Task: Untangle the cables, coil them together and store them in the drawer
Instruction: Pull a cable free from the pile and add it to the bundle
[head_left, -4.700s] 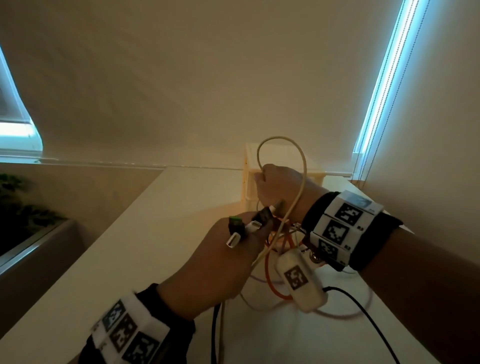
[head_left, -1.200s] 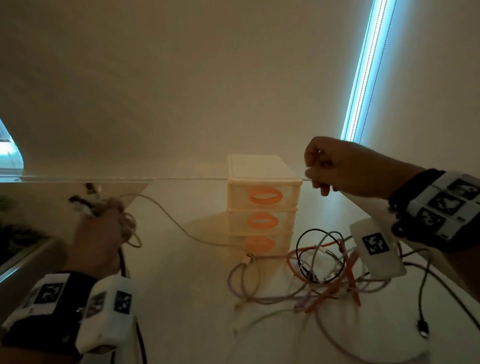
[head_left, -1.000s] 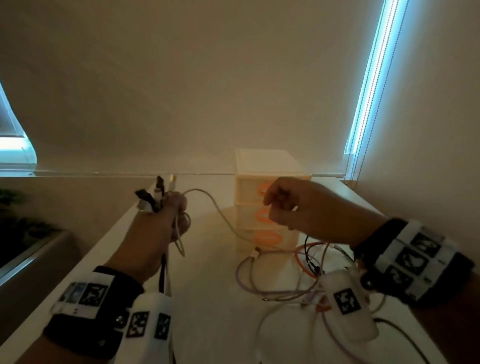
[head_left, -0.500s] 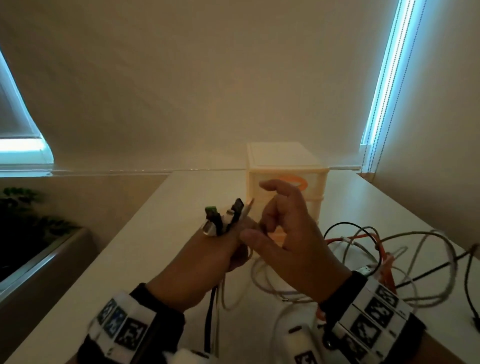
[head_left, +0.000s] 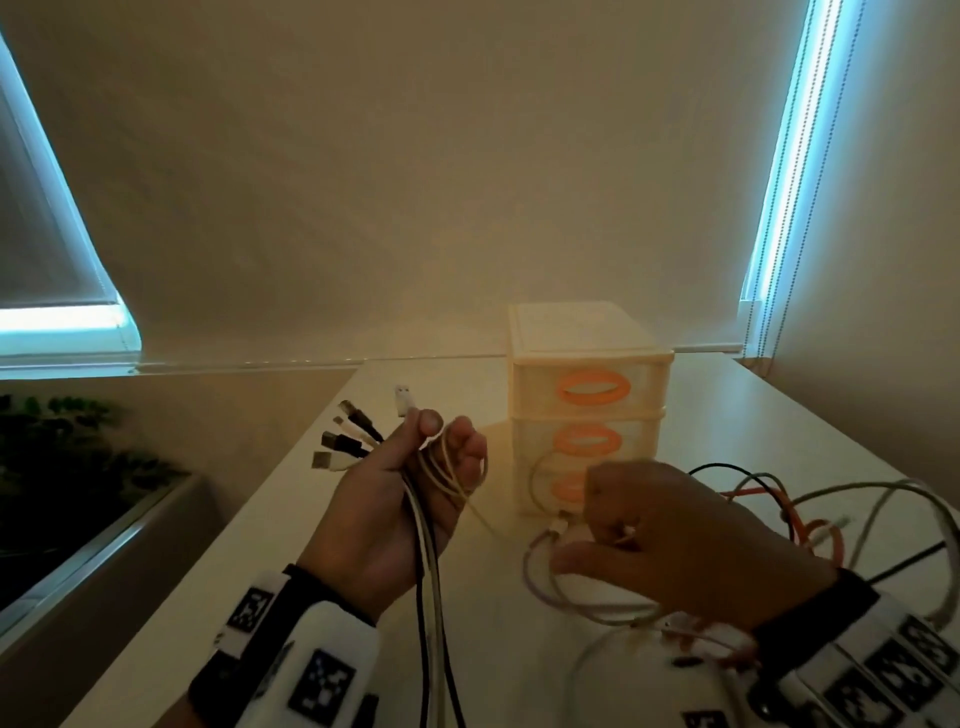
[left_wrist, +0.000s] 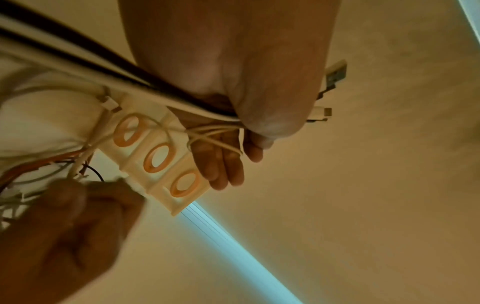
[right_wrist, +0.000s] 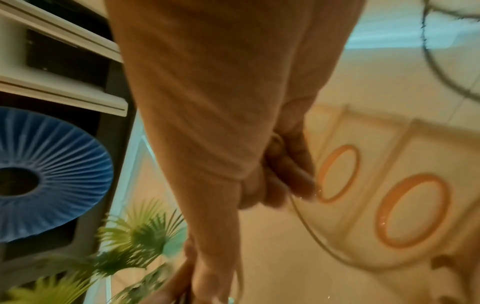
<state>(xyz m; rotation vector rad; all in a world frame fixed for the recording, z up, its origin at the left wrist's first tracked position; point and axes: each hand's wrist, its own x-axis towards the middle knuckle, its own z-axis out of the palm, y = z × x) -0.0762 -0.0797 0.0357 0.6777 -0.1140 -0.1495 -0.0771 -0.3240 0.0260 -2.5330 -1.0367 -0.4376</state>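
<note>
We hold our left hand (head_left: 395, 519) up in front of the drawer unit (head_left: 587, 410), on the side away from the cable heap, and its fingers are clenched round a bundle of cables (head_left: 426, 561). The plug ends (head_left: 353, 436) fan out above the fist, and the black and white leads hang down past the wrist. A thin cream cable (left_wrist: 207, 135) is looped a few times across the fingers (left_wrist: 223, 164), which looks like the start of a coil. Our right hand (head_left: 691, 540) hangs low in front of the bottom drawer, fingers curled. The right wrist view shows them gripping a thin cable (right_wrist: 301, 205) that trails toward the drawer unit, though blur keeps us from telling which cable it is.

We judge the task to be partway through. Several ends are gathered into one hand, so some untangling is done. Still, a loose heap of cables (head_left: 810, 519), orange, black and pale ones crossing each other, lies on the table (head_left: 249, 561) just beside the drawer unit and behind our right hand. Those need pulling free and adding to the bundle. The bundle needs full coiling. All three drawers, with their orange handles (head_left: 592, 387), appear closed, so nothing is stored yet.
</note>
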